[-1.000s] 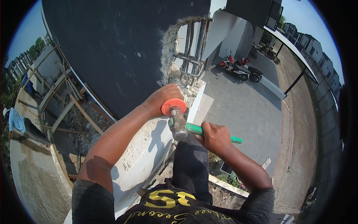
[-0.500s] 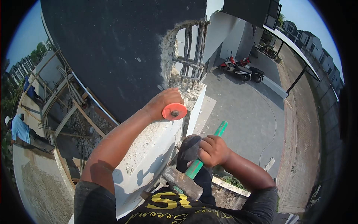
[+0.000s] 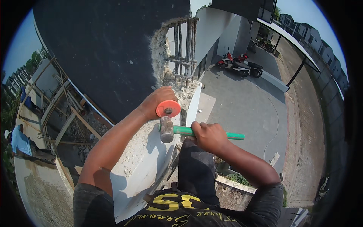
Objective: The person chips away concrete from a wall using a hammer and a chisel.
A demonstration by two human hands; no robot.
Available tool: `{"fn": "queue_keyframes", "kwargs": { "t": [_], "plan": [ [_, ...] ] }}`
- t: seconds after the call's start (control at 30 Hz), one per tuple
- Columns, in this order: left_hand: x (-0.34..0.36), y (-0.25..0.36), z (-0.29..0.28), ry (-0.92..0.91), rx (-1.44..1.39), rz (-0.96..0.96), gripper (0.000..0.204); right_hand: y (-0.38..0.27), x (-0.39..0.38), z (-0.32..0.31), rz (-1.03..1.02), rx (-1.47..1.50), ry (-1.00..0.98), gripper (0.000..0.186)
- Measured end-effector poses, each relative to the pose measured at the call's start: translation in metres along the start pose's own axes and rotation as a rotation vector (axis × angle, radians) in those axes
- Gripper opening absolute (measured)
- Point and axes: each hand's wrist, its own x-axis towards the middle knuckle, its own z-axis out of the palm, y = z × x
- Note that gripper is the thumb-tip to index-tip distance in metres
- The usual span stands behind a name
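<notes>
My left hand [image 3: 157,101] is closed around a chisel [image 3: 168,111] with a round orange hand guard; its struck end faces me, and its tip is hidden. In my right hand [image 3: 209,138] is a sledgehammer [image 3: 166,130], gripped partway along its green handle. The steel head is at the chisel's struck end, touching or nearly so. Just beyond my left hand lies broken concrete [image 3: 184,90] on top of the white wall [image 3: 141,160]. Bare steel bars [image 3: 185,49] stand in a ragged hole at the edge of the dark wall [image 3: 94,49].
Parked motorbikes [image 3: 242,69] stand on the grey paving below, right. At far left, a person in light blue [image 3: 22,140] and another in dark blue [image 3: 27,99] are near timber poles [image 3: 68,128]. Rubble [image 3: 232,196] lies low, beside my dark-clothed leg [image 3: 196,166].
The hammer head has swung up from near my body to the chisel's struck end, and its handle has turned nearly level. My left hand still holds the chisel. The view has shifted slightly.
</notes>
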Motion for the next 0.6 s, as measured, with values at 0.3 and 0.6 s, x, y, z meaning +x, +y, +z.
{"fn": "queue_keyframes", "kwargs": {
  "t": [0.3, 0.6],
  "plan": [
    [0.003, -0.004, -0.003, -0.018, 0.024, 0.012, 0.034, 0.006, 0.000, -0.010, 0.105, 0.043, -0.062, 0.038],
    [0.004, 0.000, -0.002, -0.006, -0.016, 0.009, 0.027, 0.019, 0.010, -0.010, 0.028, -0.004, 0.026, 0.037]
  ]
}}
